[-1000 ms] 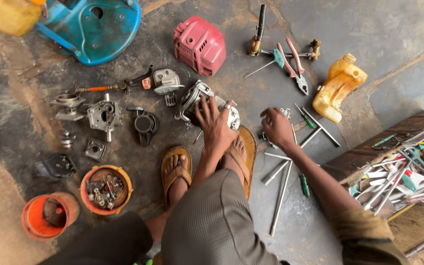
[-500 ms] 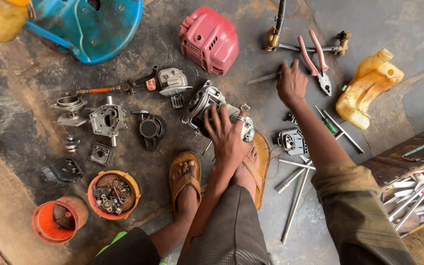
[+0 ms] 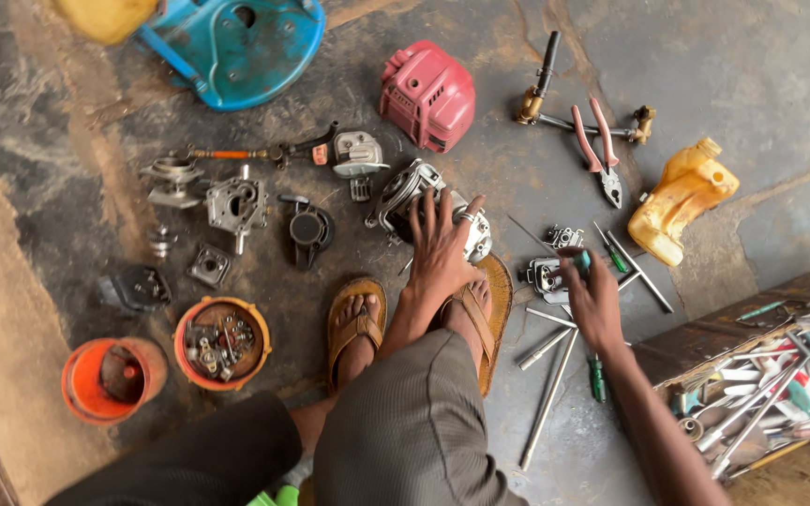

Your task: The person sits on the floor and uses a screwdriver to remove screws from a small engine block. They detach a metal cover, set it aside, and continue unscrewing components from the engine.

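Fingers (image 3: 435, 217) of the left hand (image 3: 442, 258) lie spread and flat on a grey engine block (image 3: 414, 192); the right hand (image 3: 597, 300) closes round a green-handled screwdriver (image 3: 581, 262).

From left to right on the stained concrete floor (image 3: 780, 84): two orange cups (image 3: 105, 379) holding small parts, loose metal castings (image 3: 234, 204), the engine block ahead of two sandalled feet (image 3: 358, 323), a red engine cover (image 3: 428, 94) beyond it, a small carburettor (image 3: 547, 274) just beside the right hand, red-handled pliers (image 3: 597, 145), a yellow fuel tank (image 3: 682, 199), and a wooden tool box (image 3: 705, 342).
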